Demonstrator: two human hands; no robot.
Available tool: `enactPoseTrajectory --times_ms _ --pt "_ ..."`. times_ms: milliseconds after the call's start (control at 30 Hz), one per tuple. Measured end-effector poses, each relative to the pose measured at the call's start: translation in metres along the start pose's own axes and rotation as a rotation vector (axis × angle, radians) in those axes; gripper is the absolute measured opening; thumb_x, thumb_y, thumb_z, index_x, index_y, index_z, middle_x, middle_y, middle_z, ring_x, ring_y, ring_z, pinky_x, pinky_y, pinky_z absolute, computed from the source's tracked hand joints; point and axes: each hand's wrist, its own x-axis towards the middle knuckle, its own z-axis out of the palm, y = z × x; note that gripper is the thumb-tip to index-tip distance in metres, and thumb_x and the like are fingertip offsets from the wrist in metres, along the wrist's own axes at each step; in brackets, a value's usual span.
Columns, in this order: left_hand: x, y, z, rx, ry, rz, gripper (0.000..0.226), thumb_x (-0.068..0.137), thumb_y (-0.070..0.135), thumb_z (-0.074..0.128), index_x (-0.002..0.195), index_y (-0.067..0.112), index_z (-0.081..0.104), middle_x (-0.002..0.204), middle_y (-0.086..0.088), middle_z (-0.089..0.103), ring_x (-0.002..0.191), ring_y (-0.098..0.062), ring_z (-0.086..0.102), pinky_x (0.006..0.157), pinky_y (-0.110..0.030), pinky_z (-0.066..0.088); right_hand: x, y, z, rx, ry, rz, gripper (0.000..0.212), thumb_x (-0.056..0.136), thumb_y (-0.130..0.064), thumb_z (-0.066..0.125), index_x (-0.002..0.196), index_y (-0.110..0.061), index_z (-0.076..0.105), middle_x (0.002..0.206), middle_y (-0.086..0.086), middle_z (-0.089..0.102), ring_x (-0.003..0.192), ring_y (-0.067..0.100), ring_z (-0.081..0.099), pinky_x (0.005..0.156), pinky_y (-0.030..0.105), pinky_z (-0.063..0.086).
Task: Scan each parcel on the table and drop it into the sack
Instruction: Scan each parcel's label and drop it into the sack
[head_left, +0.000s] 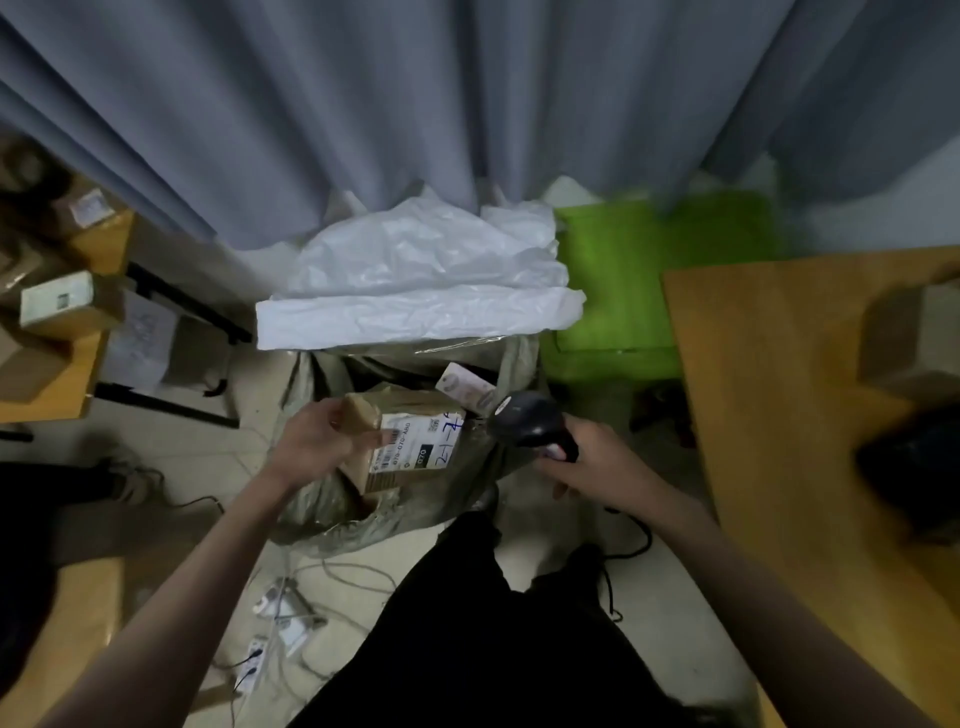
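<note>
My left hand (322, 441) holds a brown cardboard parcel (410, 431) by its left end, over the open mouth of the grey-green sack (332, 499) on the floor. The parcel's white shipping label faces up, with blue handwriting on it. My right hand (587, 462) grips a black handheld scanner (530, 421), its head just right of the parcel. Another labelled packet (465, 389) lies inside the sack behind the parcel.
A wooden table (789, 395) at the right carries a blurred cardboard box (909, 343) and a dark object (914, 467). White plastic sheeting (415, 280) and a green crate (644, 270) stand behind the sack. Boxes sit on a table at the left (57, 306). Cables lie on the floor.
</note>
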Motion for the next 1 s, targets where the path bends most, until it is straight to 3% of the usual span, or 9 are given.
enactPoseTrajectory --times_ms 100,233,467,600,667,733,800,900,1000 --pt "0.019 -0.028 -0.020 0.047 0.003 -0.037 0.052 0.064 0.060 0.087 0.095 0.021 0.071 0.094 0.007 0.076 0.089 -0.012 0.070 0.079 -0.028 0.053 0.041 -0.002 0.030 0.019 -0.022 0.053 0.017 0.085 -0.011 0.070 0.098 -0.018 0.062 0.083 0.006 0.073 0.063 0.016 0.073 0.056 0.026 0.057" --pt "0.033 -0.051 -0.040 0.086 0.020 -0.033 0.059 0.062 0.069 0.083 0.094 0.021 0.070 0.097 0.008 0.074 0.092 -0.010 0.069 0.075 -0.025 0.050 0.091 -0.002 0.066 -0.017 -0.056 0.101 0.020 0.083 -0.019 0.073 0.099 -0.016 0.062 0.088 0.007 0.071 0.077 0.021 0.069 0.074 0.043 0.058" --pt "0.053 -0.073 -0.048 0.128 0.021 -0.060 0.052 0.068 0.057 0.084 0.102 0.022 0.069 0.100 0.008 0.071 0.089 -0.006 0.065 0.067 -0.016 0.042 0.153 0.010 0.107 -0.156 -0.233 0.135 0.028 0.086 -0.014 0.071 0.110 -0.008 0.059 0.108 0.014 0.062 0.105 0.032 0.061 0.070 0.028 0.035" --pt "0.063 -0.078 -0.041 0.158 0.012 -0.076 0.064 0.069 0.054 0.085 0.115 0.014 0.065 0.109 0.001 0.068 0.094 -0.015 0.064 0.067 -0.018 0.043 0.142 0.030 0.106 -0.225 -0.228 0.183 0.040 0.091 -0.013 0.068 0.127 -0.002 0.056 0.121 0.022 0.065 0.114 0.036 0.061 0.077 0.024 0.037" --pt "0.066 -0.076 -0.036 0.182 -0.011 -0.086 0.066 0.069 0.055 0.085 0.116 0.014 0.065 0.108 0.000 0.069 0.094 -0.017 0.065 0.071 -0.022 0.047 0.129 0.038 0.101 -0.245 -0.173 0.209 0.036 0.091 -0.014 0.067 0.124 -0.003 0.059 0.113 0.020 0.067 0.109 0.038 0.063 0.079 0.030 0.042" --pt "0.069 -0.075 -0.030 0.200 -0.014 -0.098 0.069 0.066 0.061 0.085 0.115 0.017 0.066 0.108 -0.001 0.070 0.094 -0.019 0.066 0.078 -0.031 0.054 0.113 0.041 0.091 -0.233 -0.095 0.242 0.012 0.089 -0.011 0.066 0.098 -0.017 0.062 0.082 0.004 0.063 0.089 0.032 0.062 0.068 0.029 0.040" --pt "0.073 -0.071 -0.022 0.216 -0.019 -0.101 0.072 0.063 0.065 0.084 0.115 0.018 0.067 0.109 -0.002 0.070 0.093 -0.019 0.067 0.082 -0.034 0.056 0.100 0.048 0.081 -0.210 -0.024 0.249 0.028 0.086 -0.010 0.067 0.079 -0.028 0.047 0.065 -0.012 0.047 0.075 0.022 0.054 0.056 0.028 0.031" --pt "0.074 -0.061 -0.004 0.273 -0.041 -0.081 0.090 0.056 0.077 0.079 0.122 0.017 0.063 0.117 -0.004 0.067 0.101 -0.022 0.065 0.089 -0.038 0.056 0.081 0.051 0.061 -0.207 0.049 0.247 0.017 0.081 -0.016 0.070 0.096 -0.015 0.061 0.070 0.001 0.061 0.077 0.027 0.061 0.061 0.030 0.038" --pt "0.072 -0.045 0.026 0.332 -0.076 -0.064 0.098 0.058 0.074 0.080 0.132 0.014 0.057 0.128 -0.010 0.061 0.113 -0.030 0.060 0.092 -0.039 0.053 0.065 0.046 0.040 -0.217 0.111 0.217 0.044 0.078 -0.028 0.069 0.119 -0.013 0.065 0.085 0.011 0.071 0.084 0.031 0.067 0.065 0.033 0.048"
